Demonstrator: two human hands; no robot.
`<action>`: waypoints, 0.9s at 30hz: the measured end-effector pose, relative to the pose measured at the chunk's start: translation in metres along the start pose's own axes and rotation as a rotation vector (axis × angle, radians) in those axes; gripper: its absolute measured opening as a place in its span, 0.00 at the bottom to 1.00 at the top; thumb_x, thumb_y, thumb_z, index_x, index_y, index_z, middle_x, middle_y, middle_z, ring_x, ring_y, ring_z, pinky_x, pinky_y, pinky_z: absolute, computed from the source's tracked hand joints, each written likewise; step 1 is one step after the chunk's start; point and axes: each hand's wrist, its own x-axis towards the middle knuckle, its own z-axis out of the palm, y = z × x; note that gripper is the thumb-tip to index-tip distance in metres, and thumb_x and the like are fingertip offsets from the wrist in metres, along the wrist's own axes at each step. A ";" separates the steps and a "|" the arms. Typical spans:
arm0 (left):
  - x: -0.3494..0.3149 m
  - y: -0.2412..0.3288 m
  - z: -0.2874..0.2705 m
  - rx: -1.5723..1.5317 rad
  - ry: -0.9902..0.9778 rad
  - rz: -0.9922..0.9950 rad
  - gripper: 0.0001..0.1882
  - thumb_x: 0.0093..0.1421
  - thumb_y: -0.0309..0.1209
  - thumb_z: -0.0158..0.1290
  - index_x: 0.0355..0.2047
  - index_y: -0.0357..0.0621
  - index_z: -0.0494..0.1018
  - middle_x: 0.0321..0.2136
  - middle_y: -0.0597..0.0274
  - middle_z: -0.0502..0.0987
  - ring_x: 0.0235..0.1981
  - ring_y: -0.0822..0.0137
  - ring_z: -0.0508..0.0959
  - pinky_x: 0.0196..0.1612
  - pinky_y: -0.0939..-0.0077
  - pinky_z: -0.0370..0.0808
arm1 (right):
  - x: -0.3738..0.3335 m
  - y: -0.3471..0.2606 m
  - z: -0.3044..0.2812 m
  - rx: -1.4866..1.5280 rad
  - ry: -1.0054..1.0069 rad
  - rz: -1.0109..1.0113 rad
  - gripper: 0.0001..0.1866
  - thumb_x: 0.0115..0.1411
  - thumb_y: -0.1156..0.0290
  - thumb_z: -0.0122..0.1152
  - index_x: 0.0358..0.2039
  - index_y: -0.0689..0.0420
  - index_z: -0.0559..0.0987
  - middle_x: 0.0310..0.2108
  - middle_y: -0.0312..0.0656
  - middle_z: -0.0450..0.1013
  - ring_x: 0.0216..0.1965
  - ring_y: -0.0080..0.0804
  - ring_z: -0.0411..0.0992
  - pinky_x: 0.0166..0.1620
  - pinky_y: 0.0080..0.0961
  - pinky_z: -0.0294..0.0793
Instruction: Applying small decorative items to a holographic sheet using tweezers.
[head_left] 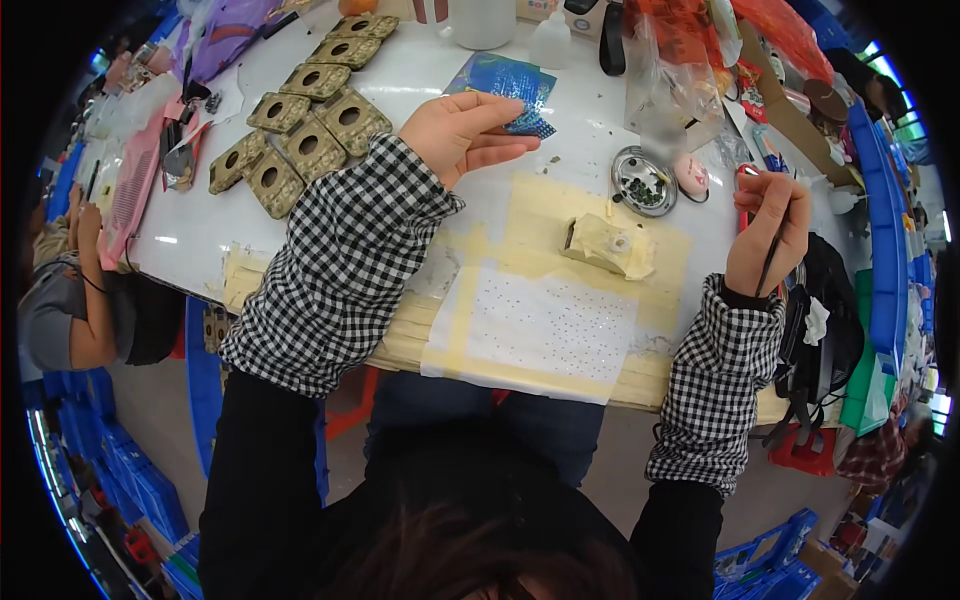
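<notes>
My left hand is closed on a shiny blue plastic packet, its lower corner between my thumb and fingers. My right hand grips a thin dark stick-like tool, its exact kind unclear. Between my hands lies a small block wrapped in cream tape, with a clear round piece on top. Nearer me, a white sheet carries many tiny scattered sparkling dots. A round metal dish with small dark green bits stands beyond the block, beside a pink rounded object.
Several camouflage-patterned square pieces with round holes lie at the left. A white squeeze bottle and a white jug stand at the back. Clear bags and a black bag are at the right. Another person's arm shows far left.
</notes>
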 end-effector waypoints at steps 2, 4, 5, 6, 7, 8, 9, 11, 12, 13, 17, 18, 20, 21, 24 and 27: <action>0.000 -0.001 0.000 -0.067 -0.022 -0.018 0.13 0.62 0.31 0.50 0.41 0.33 0.69 0.39 0.54 0.76 0.42 0.62 0.78 0.41 0.83 0.80 | 0.000 0.000 -0.001 -0.012 -0.004 -0.019 0.12 0.67 0.66 0.45 0.33 0.62 0.71 0.28 0.40 0.74 0.25 0.18 0.68 0.31 0.15 0.69; -0.002 0.000 0.000 -0.086 -0.022 -0.037 0.13 0.62 0.31 0.50 0.42 0.34 0.69 0.39 0.54 0.75 0.42 0.62 0.78 0.41 0.82 0.80 | 0.000 0.000 0.001 -0.003 -0.001 -0.030 0.12 0.67 0.66 0.45 0.33 0.62 0.71 0.28 0.40 0.74 0.24 0.19 0.68 0.32 0.15 0.68; -0.003 0.000 -0.001 -0.095 -0.021 -0.047 0.13 0.62 0.31 0.50 0.42 0.34 0.68 0.39 0.53 0.75 0.42 0.62 0.78 0.41 0.82 0.80 | 0.000 -0.001 0.002 -0.002 -0.001 -0.030 0.12 0.67 0.66 0.45 0.33 0.62 0.71 0.28 0.40 0.74 0.24 0.19 0.68 0.32 0.15 0.68; -0.003 -0.001 0.000 -0.093 -0.027 -0.050 0.13 0.62 0.31 0.50 0.42 0.33 0.68 0.39 0.53 0.75 0.42 0.61 0.78 0.41 0.82 0.80 | 0.000 -0.001 0.002 -0.003 -0.001 -0.029 0.13 0.67 0.66 0.45 0.33 0.62 0.71 0.28 0.40 0.74 0.24 0.19 0.68 0.32 0.16 0.68; -0.003 -0.002 0.001 -0.104 -0.023 -0.058 0.13 0.62 0.31 0.50 0.42 0.33 0.68 0.39 0.53 0.75 0.43 0.61 0.78 0.41 0.81 0.80 | 0.000 -0.001 0.002 -0.004 -0.001 -0.027 0.13 0.67 0.66 0.45 0.33 0.63 0.71 0.28 0.40 0.74 0.24 0.19 0.68 0.32 0.16 0.68; -0.004 -0.003 0.002 -0.115 -0.019 -0.067 0.13 0.62 0.32 0.50 0.42 0.33 0.68 0.39 0.52 0.75 0.43 0.61 0.78 0.41 0.81 0.80 | -0.001 -0.002 0.002 0.004 -0.003 -0.020 0.13 0.67 0.66 0.45 0.32 0.63 0.71 0.28 0.41 0.74 0.24 0.19 0.67 0.32 0.16 0.68; -0.005 -0.004 0.004 -0.126 -0.017 -0.076 0.14 0.62 0.32 0.50 0.42 0.33 0.68 0.39 0.52 0.75 0.43 0.60 0.78 0.41 0.81 0.81 | -0.001 -0.002 0.002 -0.002 -0.003 -0.020 0.13 0.67 0.66 0.45 0.32 0.63 0.71 0.28 0.41 0.74 0.24 0.19 0.67 0.32 0.16 0.68; -0.009 -0.003 0.007 -0.147 -0.048 -0.073 0.13 0.62 0.32 0.51 0.40 0.34 0.67 0.38 0.50 0.74 0.42 0.58 0.78 0.41 0.79 0.81 | -0.001 -0.003 0.002 -0.015 -0.002 -0.019 0.13 0.67 0.66 0.45 0.32 0.63 0.71 0.28 0.41 0.74 0.24 0.19 0.67 0.32 0.16 0.68; -0.012 -0.003 0.010 -0.166 -0.063 -0.071 0.12 0.62 0.32 0.51 0.39 0.34 0.66 0.36 0.50 0.74 0.41 0.57 0.79 0.41 0.77 0.81 | -0.002 -0.004 0.002 -0.012 -0.001 -0.024 0.13 0.67 0.65 0.45 0.32 0.63 0.71 0.28 0.41 0.74 0.24 0.19 0.67 0.32 0.16 0.68; -0.015 -0.003 0.012 -0.184 -0.079 -0.070 0.12 0.62 0.32 0.51 0.38 0.35 0.66 0.35 0.49 0.74 0.40 0.56 0.79 0.41 0.76 0.81 | -0.003 -0.005 0.002 -0.018 -0.007 -0.022 0.13 0.67 0.65 0.45 0.32 0.63 0.71 0.28 0.41 0.74 0.24 0.19 0.67 0.32 0.16 0.68; -0.022 -0.005 0.021 -0.213 -0.096 -0.079 0.12 0.62 0.33 0.50 0.38 0.35 0.65 0.35 0.49 0.74 0.40 0.56 0.79 0.42 0.75 0.81 | -0.003 -0.006 0.002 -0.037 -0.035 -0.026 0.15 0.68 0.64 0.43 0.32 0.63 0.71 0.28 0.42 0.74 0.24 0.20 0.67 0.32 0.17 0.68; -0.023 -0.007 0.020 -0.195 -0.086 -0.074 0.15 0.61 0.35 0.52 0.40 0.34 0.69 0.38 0.48 0.75 0.42 0.56 0.78 0.42 0.78 0.80 | -0.004 -0.006 0.003 -0.038 -0.046 -0.028 0.16 0.68 0.63 0.42 0.32 0.63 0.71 0.28 0.42 0.74 0.24 0.20 0.68 0.32 0.17 0.68; -0.025 -0.006 0.022 -0.182 -0.075 -0.061 0.15 0.61 0.35 0.52 0.40 0.33 0.69 0.38 0.48 0.76 0.42 0.56 0.78 0.42 0.78 0.80 | -0.004 -0.008 0.005 -0.040 -0.075 -0.016 0.18 0.69 0.62 0.39 0.32 0.63 0.71 0.28 0.42 0.74 0.24 0.21 0.68 0.32 0.17 0.68; -0.026 -0.006 0.022 -0.178 -0.070 -0.055 0.15 0.61 0.35 0.52 0.41 0.33 0.69 0.38 0.48 0.76 0.42 0.57 0.79 0.42 0.77 0.80 | -0.005 -0.009 0.005 -0.042 -0.090 -0.010 0.19 0.69 0.61 0.37 0.32 0.63 0.71 0.29 0.43 0.74 0.25 0.21 0.68 0.32 0.17 0.68; -0.027 -0.005 0.023 -0.173 -0.067 -0.062 0.16 0.61 0.35 0.51 0.41 0.32 0.69 0.38 0.49 0.76 0.41 0.57 0.79 0.42 0.77 0.80 | -0.007 -0.007 0.006 -0.028 -0.111 -0.032 0.21 0.70 0.60 0.34 0.32 0.63 0.71 0.29 0.43 0.74 0.25 0.22 0.69 0.33 0.18 0.68; -0.029 -0.006 0.025 -0.176 -0.072 -0.063 0.16 0.61 0.35 0.51 0.42 0.32 0.69 0.38 0.49 0.76 0.41 0.58 0.79 0.42 0.78 0.79 | -0.007 -0.006 0.004 -0.064 -0.125 -0.036 0.21 0.70 0.60 0.33 0.32 0.63 0.71 0.29 0.44 0.74 0.25 0.22 0.69 0.33 0.18 0.68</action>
